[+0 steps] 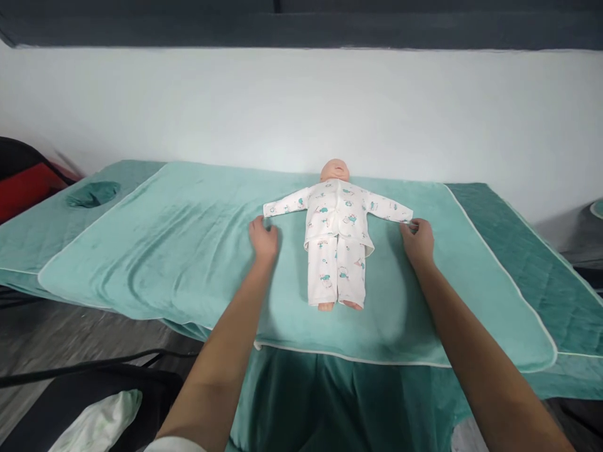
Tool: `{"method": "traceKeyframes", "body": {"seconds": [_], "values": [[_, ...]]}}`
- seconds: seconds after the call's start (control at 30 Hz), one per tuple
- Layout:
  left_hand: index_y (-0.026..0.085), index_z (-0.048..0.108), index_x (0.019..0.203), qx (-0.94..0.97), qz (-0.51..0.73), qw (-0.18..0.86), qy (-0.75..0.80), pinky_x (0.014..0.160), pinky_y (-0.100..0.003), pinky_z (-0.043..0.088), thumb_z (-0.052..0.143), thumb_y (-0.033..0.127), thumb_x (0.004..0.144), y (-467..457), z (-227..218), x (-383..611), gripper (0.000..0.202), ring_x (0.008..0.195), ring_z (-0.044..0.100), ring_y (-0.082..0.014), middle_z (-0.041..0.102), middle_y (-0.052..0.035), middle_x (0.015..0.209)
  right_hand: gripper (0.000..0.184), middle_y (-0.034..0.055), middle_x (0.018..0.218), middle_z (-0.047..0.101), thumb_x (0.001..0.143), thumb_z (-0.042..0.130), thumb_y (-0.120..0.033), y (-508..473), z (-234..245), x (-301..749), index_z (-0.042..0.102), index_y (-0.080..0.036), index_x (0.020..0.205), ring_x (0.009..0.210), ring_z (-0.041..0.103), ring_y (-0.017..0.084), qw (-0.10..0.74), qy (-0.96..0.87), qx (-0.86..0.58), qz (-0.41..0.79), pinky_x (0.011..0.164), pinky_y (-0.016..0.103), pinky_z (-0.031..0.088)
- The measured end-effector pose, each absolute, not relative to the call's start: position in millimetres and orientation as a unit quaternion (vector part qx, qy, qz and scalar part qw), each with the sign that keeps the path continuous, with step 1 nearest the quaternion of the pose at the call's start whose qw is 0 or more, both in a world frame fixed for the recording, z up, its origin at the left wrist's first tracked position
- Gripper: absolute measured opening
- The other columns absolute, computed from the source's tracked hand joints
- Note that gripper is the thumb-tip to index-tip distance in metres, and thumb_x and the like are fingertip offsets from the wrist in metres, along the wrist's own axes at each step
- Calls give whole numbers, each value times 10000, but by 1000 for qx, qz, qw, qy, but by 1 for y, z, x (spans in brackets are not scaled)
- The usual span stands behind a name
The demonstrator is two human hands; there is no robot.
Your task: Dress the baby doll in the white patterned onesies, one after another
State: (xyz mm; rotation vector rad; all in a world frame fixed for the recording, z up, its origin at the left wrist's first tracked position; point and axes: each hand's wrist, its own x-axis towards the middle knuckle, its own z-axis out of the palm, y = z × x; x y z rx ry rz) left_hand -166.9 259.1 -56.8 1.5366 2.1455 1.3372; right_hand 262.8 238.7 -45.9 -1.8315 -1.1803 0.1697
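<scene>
Head view: I see the doll (335, 168) laid out right of centre on the pale green blanket (211, 245), head toward the wall (301, 107), wearing a white printed top (336, 210) and matching trousers (324, 273), sleeves spread wide. Right hand (417, 240) has thumb and fingertips pinched on one cuff's edge; left hand (264, 240) is at the other cuff, fingers curled, can't tell if it grips fabric. Blanket overlies a darker green bed cover (527, 257).

Doll (336, 210) between left grip (264, 240) and right grip (419, 241)
</scene>
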Motion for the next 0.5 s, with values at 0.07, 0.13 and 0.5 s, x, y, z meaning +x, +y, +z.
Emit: {"method": "traceKeyframes", "body": {"seconds": [0.07, 0.13, 0.5], "values": [[145, 528, 1385, 541, 406, 60, 734, 1149, -482, 410, 545, 136, 833, 271, -56, -175, 552, 1326, 507, -323, 575, -185, 1361, 498, 159, 1197, 639, 779, 606, -477, 251, -46, 265, 594, -149, 1154, 983, 611, 249, 450, -464, -761, 56, 941, 435, 486], [162, 513, 1449, 572, 366, 33, 733, 1125, -486, 424, 541, 173, 863, 278, -56, -180, 587, 1319, 514, -340, 580, -178, 1384, 502, 145, 1184, 650, 796, 589, -467, 261, -45, 266, 591, -149, 1184, 966, 613, 246, 447, -440, -777, 53, 940, 427, 481], [219, 703, 1287, 576, 351, 15, 738, 982, -380, 470, 432, 186, 938, 288, -56, -187, 443, 1110, 611, -274, 669, -125, 1141, 380, 101, 982, 659, 791, 548, -343, 273, -49, 271, 603, -186, 1134, 854, 584, 247, 434, -423, -793, 61, 907, 451, 475]]}}
